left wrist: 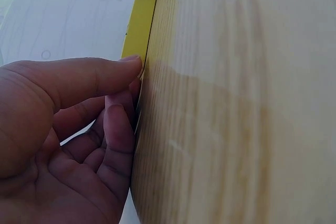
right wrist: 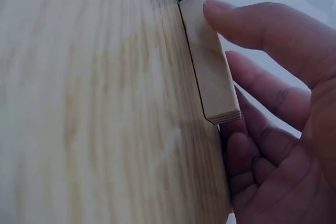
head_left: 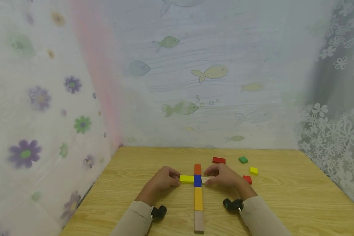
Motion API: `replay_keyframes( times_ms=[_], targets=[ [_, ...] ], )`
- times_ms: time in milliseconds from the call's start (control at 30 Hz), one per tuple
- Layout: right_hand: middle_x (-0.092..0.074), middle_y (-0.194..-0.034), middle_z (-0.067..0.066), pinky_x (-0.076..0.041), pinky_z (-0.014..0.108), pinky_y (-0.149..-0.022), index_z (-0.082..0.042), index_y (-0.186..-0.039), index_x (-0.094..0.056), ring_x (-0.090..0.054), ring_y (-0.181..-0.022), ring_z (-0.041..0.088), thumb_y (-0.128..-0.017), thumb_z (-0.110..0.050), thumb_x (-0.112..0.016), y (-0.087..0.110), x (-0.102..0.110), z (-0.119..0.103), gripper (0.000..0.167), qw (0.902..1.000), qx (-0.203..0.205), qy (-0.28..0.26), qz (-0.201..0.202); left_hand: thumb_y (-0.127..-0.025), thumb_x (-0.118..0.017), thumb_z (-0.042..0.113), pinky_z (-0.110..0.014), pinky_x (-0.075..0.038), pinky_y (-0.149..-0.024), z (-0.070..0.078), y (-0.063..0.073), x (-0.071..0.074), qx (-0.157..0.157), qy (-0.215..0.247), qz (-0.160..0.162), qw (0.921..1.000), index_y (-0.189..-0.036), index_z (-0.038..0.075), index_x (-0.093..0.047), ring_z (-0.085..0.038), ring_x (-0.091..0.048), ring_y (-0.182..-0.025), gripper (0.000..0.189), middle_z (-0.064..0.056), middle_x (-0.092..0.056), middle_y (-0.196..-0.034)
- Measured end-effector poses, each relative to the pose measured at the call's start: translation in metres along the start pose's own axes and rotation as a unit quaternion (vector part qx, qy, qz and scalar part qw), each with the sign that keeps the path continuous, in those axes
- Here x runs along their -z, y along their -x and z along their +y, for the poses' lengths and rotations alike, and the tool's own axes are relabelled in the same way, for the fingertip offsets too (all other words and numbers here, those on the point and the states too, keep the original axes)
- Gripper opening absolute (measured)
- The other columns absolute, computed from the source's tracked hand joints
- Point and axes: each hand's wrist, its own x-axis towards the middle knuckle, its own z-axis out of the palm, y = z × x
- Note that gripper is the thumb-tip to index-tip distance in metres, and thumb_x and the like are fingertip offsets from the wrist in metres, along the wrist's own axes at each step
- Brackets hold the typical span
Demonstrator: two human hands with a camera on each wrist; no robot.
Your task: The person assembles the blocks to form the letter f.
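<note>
A smooth bench (head_left: 121, 203) with streaky wood grain lies before you. Your left hand (head_left: 163, 178) pinches a flat, oblong yellow block (head_left: 186, 179) by its outer end; your right hand's (head_left: 226, 177) fingers pinch a bare-wood block (right wrist: 212, 64), layered at its end. Between both, touching, sits a squarish blue block (head_left: 197, 181).

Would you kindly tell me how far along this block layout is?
Looks done: orange, blue, amber and tan blocks lie in line. In hand: the left hand pinches a yellow block and the right hand a pale block, at the blue block's sides. Perhaps left: four loose blocks nearby.
</note>
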Motion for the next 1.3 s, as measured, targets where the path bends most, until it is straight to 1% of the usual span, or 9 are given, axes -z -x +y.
replay_keyframes(
  times_ms=[200, 433, 667, 900, 1133, 1300],
  targets=[
    [-0.072, -0.11, -0.001, -0.052, 0.035, -0.09, -0.014, -0.112, -0.075, -0.063, -0.101, 0.017, -0.085, -0.029, -0.086, 0.002, -0.0035, -0.0004, 0.033, 0.9997, -0.009, 0.015, 0.017, -0.088, -0.082, 0.01, -0.03, -0.053, -0.072, 0.0004, -0.0003, -0.0001, 0.001, -0.001, 0.0, 1.0, -0.125, 0.003, -0.073, -0.017, -0.06, -0.084, 0.039, -0.003, -0.069, -0.098],
    [-0.072, -0.104, -0.002, -0.052, 0.033, -0.086, -0.016, -0.108, -0.076, -0.061, -0.095, 0.016, -0.085, -0.029, -0.086, 0.0018, -0.0053, 0.0012, 0.029, 0.9995, -0.009, 0.02, 0.024, -0.088, -0.081, 0.009, -0.03, -0.052, -0.068, 0.0008, 0.0003, -0.0003, -0.004, 0.001, 0.0, 1.0, -0.126, 0.002, -0.072, -0.017, -0.06, -0.081, 0.04, -0.004, -0.069, -0.097],
    [-0.071, -0.103, -0.003, -0.052, 0.029, -0.082, -0.018, -0.107, -0.077, -0.061, -0.093, 0.015, -0.085, -0.033, -0.086, 0.0014, -0.0059, 0.0035, 0.028, 0.9992, -0.016, 0.019, 0.031, -0.088, -0.082, 0.01, -0.031, -0.053, -0.072, 0.0012, 0.0007, 0.0, 0.0, -0.006, 0.003, 1.0, -0.125, 0.003, -0.073, -0.017, -0.06, -0.084, 0.039, -0.003, -0.068, -0.098],
    [-0.071, -0.102, -0.004, -0.052, 0.032, -0.085, -0.019, -0.105, -0.076, -0.061, -0.094, 0.018, -0.085, -0.032, -0.087, 0.0005, -0.0079, 0.0038, 0.027, 0.999, -0.022, 0.012, 0.036, -0.088, -0.083, 0.011, -0.03, -0.053, -0.071, 0.0003, -0.0001, 0.0, -0.002, -0.006, 0.004, 1.0, -0.124, 0.003, -0.073, -0.017, -0.06, -0.084, 0.038, -0.003, -0.069, -0.097],
    [-0.071, -0.104, -0.004, -0.052, 0.029, -0.087, -0.019, -0.106, -0.076, -0.062, -0.096, 0.016, -0.085, -0.032, -0.087, 0.0014, -0.009, 0.0036, 0.027, 0.9989, -0.023, 0.01, 0.04, -0.089, -0.082, 0.016, -0.031, -0.053, -0.07, -0.0009, -0.0018, -0.0007, 0.0, -0.013, 0.007, 0.9999, -0.123, 0.005, -0.074, -0.018, -0.059, -0.083, 0.036, -0.003, -0.068, -0.098],
    [-0.071, -0.104, -0.004, -0.052, 0.029, -0.087, -0.019, -0.106, -0.077, -0.062, -0.096, 0.015, -0.085, -0.032, -0.087, 0.0005, -0.0087, 0.0038, 0.027, 0.9988, -0.02, 0.016, 0.042, -0.089, -0.082, 0.017, -0.032, -0.053, -0.07, -0.0024, -0.0032, -0.0003, 0.0, -0.011, 0.006, 0.9999, -0.123, 0.006, -0.074, -0.017, -0.059, -0.084, 0.037, -0.003, -0.068, -0.098]
  ],
)
